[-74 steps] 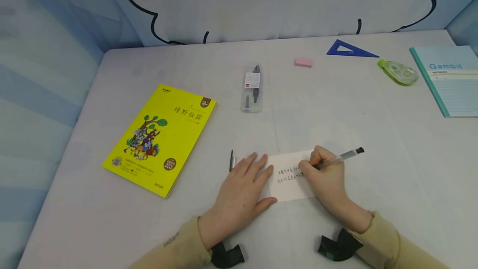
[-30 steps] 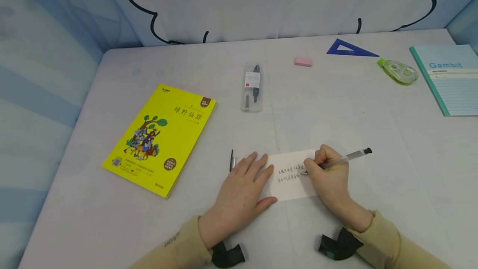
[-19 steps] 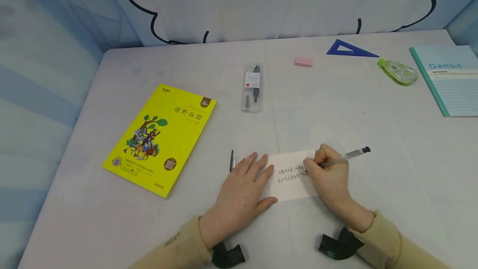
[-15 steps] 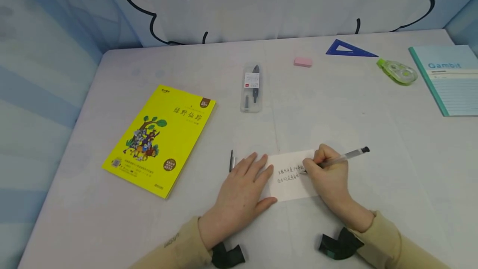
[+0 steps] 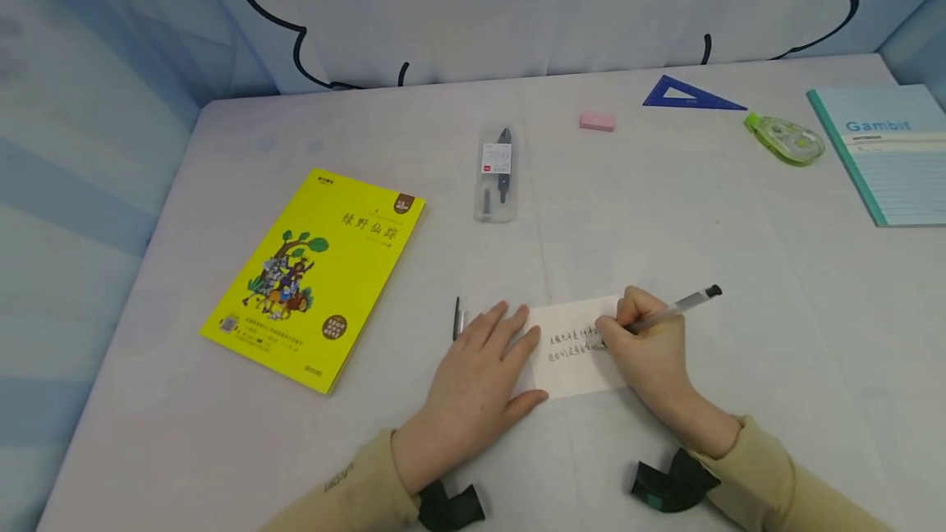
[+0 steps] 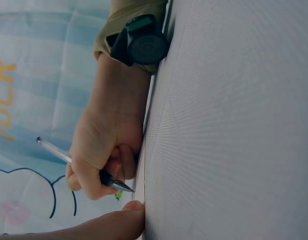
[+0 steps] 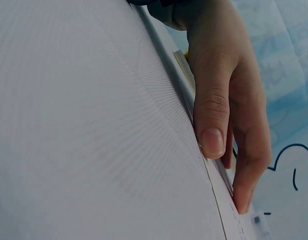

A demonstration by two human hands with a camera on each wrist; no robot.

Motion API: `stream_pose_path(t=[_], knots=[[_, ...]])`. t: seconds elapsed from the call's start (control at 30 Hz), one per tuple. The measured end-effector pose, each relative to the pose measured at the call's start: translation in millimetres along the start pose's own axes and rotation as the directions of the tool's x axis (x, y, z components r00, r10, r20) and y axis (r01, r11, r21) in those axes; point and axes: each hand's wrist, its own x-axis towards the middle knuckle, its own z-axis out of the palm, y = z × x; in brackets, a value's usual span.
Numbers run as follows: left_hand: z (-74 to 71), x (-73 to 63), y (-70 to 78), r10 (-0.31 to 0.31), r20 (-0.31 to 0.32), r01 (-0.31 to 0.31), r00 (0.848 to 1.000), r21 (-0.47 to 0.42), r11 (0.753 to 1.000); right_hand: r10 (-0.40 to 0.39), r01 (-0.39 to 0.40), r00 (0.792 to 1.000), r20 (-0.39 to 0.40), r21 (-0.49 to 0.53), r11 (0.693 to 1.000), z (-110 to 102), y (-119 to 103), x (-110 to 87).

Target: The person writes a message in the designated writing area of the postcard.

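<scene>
My right hand (image 5: 654,351) grips a clear-barrelled gel pen (image 5: 683,303) with a black end, its tip down on a white card (image 5: 580,380). Two lines of small handwriting run across the card. In the left wrist view the pen (image 6: 56,150) slants between thumb and fingers, its dark grip and metal point close over the card. My left hand (image 5: 473,388) lies flat with fingers spread over the card's left part, thumb at its lower edge. From the right wrist view, the left thumb (image 7: 212,122) presses near the card's edge. A dark pen cap (image 5: 457,318) partly shows beyond the left fingers.
A yellow book (image 5: 369,269) lies at the left. Farther back are a compass in a clear case (image 5: 495,187), a pink eraser (image 5: 597,121) and a blue set square (image 5: 691,101). A green correction tape (image 5: 787,140) and a Gambit notebook (image 5: 897,179) lie at the right.
The right hand with the pen has shifted right along the second line, then slightly back left, and more handwriting shows. The left hand stays in place.
</scene>
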Motion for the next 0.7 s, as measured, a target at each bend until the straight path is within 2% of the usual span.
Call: stream_pose_path(t=[0.2,0.7], knots=[[-0.8,0.0,0.1,-0.001,0.001,0.001,1.0,-0.003,1.0,-0.014,0.015,0.999,-0.031,0.036,0.999,0.3,0.4,0.9],[-0.5,0.3,-0.1,0.003,-0.001,-0.003,1.0,0.002,1.0,-0.003,0.004,1.0,-0.028,0.022,1.0,-0.1,0.2,0.5]])
